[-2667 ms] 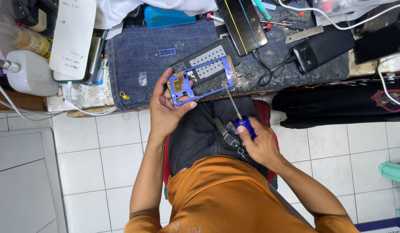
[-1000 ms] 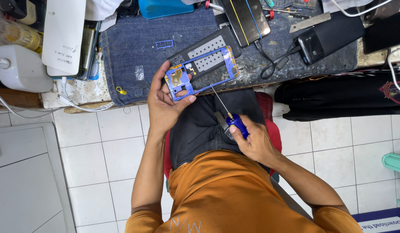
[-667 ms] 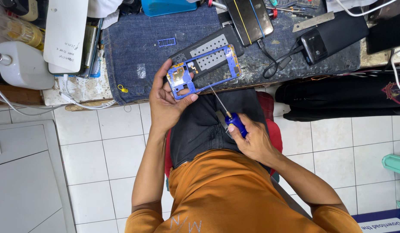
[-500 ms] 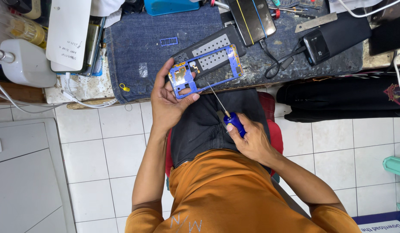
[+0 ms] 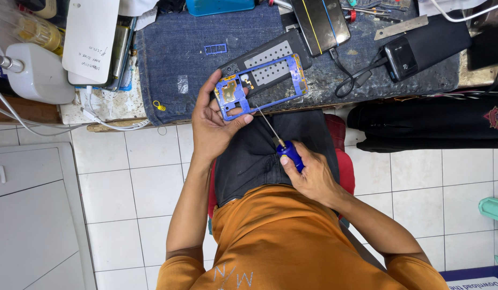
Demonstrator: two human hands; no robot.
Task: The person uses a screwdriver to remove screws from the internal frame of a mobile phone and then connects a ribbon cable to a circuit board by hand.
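while the blue phone frame (image 5: 259, 86) sits stripped of its back cover, at least one screw is left, i judge.
left hand (image 5: 215, 124) clamps the frame's left end at centre frame, over the surface (image 5: 179, 70) edge; right hand (image 5: 312, 174) is wrapped around a blue-handled screwdriver (image 5: 280, 142), tip at the frame; open room lies only below, over the lap.

Blue phone frame (image 5: 259, 86) tilting flat over tabletop edge, open middle; blue-handled screwdriver (image 5: 281, 142) pointing its tip at frame's lower edge.
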